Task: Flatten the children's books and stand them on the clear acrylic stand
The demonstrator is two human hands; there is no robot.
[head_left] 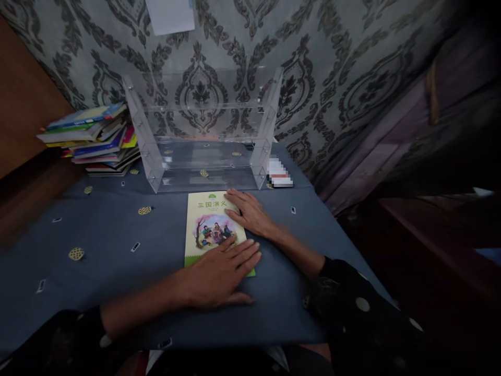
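A pale book with green lettering, a green band at its foot and a painted scene of figures lies flat on the blue tablecloth. Across its lower part rests my left hand, fingers stretched out and pointing right, the thumb over the cloth. My right hand lies on the upper right edge of the cover with its fingers extended toward the top corner. Neither hand grips anything. Just beyond the book's top edge stands a clear acrylic rack with tiered shelves.
An uneven stack of books stands at the back left of the table. To the right of the rack is a small white item, blurred out. The tablecloth has pineapple prints. A patterned wall covering rises behind; the table's edge slants away at right.
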